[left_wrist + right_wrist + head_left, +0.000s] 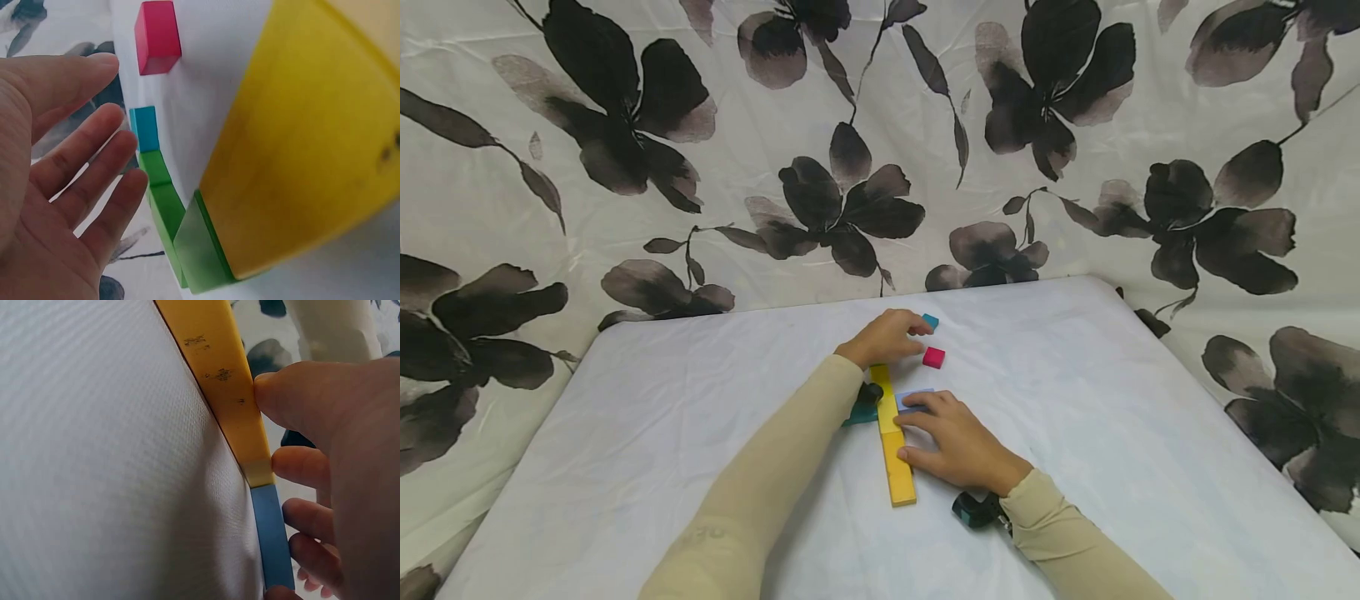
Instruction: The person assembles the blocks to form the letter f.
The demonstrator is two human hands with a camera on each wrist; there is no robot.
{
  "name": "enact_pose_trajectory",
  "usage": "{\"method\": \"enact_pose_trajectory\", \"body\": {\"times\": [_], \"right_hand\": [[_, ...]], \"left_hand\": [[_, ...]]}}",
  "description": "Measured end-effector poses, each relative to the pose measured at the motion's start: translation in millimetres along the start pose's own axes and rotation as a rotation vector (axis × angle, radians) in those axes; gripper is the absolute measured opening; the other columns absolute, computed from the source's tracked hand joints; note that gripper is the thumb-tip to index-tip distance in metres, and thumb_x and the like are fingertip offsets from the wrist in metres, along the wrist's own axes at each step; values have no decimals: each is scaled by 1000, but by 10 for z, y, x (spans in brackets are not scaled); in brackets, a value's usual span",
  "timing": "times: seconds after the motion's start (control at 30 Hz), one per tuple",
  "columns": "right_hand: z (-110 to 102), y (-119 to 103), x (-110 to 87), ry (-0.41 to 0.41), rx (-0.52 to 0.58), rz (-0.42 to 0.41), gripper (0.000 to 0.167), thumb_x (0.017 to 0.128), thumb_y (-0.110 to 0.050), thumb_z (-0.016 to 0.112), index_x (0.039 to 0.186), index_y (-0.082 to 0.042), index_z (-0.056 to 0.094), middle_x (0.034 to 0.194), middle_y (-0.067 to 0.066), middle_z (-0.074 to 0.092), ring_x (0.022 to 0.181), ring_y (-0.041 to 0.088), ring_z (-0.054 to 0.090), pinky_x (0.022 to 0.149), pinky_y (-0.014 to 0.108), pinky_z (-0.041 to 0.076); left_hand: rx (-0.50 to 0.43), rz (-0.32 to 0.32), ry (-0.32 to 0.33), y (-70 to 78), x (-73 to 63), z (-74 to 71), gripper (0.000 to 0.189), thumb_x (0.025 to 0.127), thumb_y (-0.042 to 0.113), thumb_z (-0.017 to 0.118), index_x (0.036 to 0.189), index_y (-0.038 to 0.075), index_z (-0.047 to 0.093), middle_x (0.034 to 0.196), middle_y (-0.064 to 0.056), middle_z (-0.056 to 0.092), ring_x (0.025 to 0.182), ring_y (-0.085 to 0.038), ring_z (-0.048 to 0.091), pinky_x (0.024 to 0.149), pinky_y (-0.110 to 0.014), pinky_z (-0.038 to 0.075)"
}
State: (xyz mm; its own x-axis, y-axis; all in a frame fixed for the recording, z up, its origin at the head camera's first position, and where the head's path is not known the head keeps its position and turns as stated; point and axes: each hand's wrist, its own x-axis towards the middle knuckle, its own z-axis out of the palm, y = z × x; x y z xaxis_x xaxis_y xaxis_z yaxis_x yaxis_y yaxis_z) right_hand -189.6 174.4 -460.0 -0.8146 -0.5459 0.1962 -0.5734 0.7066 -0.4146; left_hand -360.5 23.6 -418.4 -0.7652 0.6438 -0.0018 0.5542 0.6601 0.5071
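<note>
My left hand (887, 337) reaches past the far end of a column of yellow blocks (895, 467). Its fingers are spread, with nothing between them in the left wrist view. Close to its fingertips are a small blue block (145, 128) and a pinkish-red block (934, 357). My right hand (958, 442) lies along the column's right side. The right wrist view shows its thumb and a finger touching the yellow edge, with other fingers beside a blue block (272, 540). Green blocks (167, 212) adjoin the yellow piece in the left wrist view; the left hand hides them from the head view.
A teal piece (862, 413) shows left of the column, partly covered by the left wrist's camera (871, 393). Another wrist camera (973, 510) hangs under the right wrist. White cloth covers the table (1075, 375), and a floral curtain (880, 108) hangs behind its far edge.
</note>
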Motion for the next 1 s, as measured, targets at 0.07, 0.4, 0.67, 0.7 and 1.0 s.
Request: {"method": "enact_pose_trajectory", "body": {"times": [0.07,0.4,0.67,0.7,1.0], "right_hand": [[3,6,-2,5,0,-7,43,95,-48,65,130,-23,68,142,1,52,128,20,42,106,45,39],[0,24,-7,12,-9,-19,43,95,-48,66,129,-23,68,141,1,52,127,20,43,106,45,39],[7,21,-8,19,-3,-33,42,95,-47,65,129,-23,68,141,2,52,127,21,43,106,46,39],[9,20,-6,18,-4,-34,42,95,-48,65,129,-23,68,142,2,52,127,21,43,106,46,39],[7,21,0,21,-19,-38,43,95,-48,66,129,-23,68,141,2,52,128,21,43,106,46,39]], "left_hand": [[-11,-4,-8,12,12,18,33,93,14,69,126,9,70,121,-4,68,114,-19,59,99,-35,49],[-7,16,-40,44,38,102,32,93,17,71,125,10,71,118,-2,69,107,-16,59,94,-28,51],[-17,-1,-67,80,38,128,30,92,18,74,121,11,73,108,2,70,95,-15,60,80,-21,53],[-15,-4,-74,80,39,132,30,92,18,74,121,11,73,107,2,70,94,-15,60,79,-20,53],[34,30,-93,92,70,145,32,92,18,75,122,10,73,99,2,68,86,-16,58,73,-19,52]]}}
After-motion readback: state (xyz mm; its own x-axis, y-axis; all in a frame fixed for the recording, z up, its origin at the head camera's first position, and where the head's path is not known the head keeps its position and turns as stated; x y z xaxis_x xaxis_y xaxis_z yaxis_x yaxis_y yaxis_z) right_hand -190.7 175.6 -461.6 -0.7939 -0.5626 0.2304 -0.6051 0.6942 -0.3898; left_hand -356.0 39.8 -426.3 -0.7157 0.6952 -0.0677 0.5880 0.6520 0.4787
